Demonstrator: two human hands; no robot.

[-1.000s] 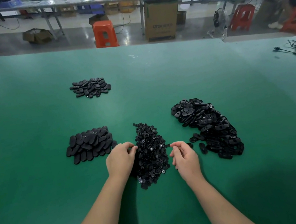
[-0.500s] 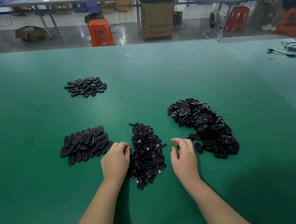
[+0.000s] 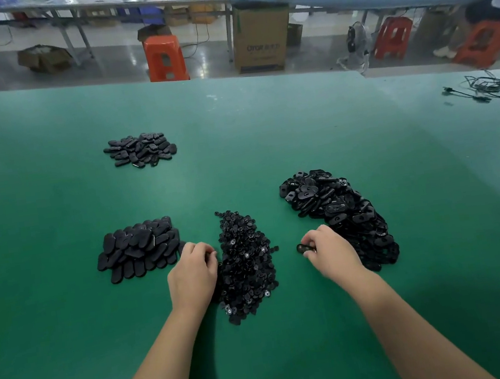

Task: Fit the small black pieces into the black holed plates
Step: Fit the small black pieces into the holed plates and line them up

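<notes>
A heap of small black pieces point(image 3: 247, 262) lies on the green table between my hands. To its right spreads a larger pile of black holed plates point(image 3: 337, 209). My right hand point(image 3: 330, 250) sits at the near left edge of that pile, its curled fingers pinching one black holed plate point(image 3: 301, 248). My left hand point(image 3: 194, 274) rests at the left edge of the small pieces with its fingers curled into them; whether it holds a piece is hidden.
A stack of solid black oval parts point(image 3: 139, 248) lies left of my left hand, and a smaller pile of such parts point(image 3: 141, 149) sits farther back. Black cables point(image 3: 489, 87) lie at the far right. Beyond the table edge stand an orange stool point(image 3: 164, 57) and a cardboard box point(image 3: 260, 37).
My right hand has moved right from the small pieces to the plate pile and now pinches a plate. My left hand stays at the left edge of the small pieces.
</notes>
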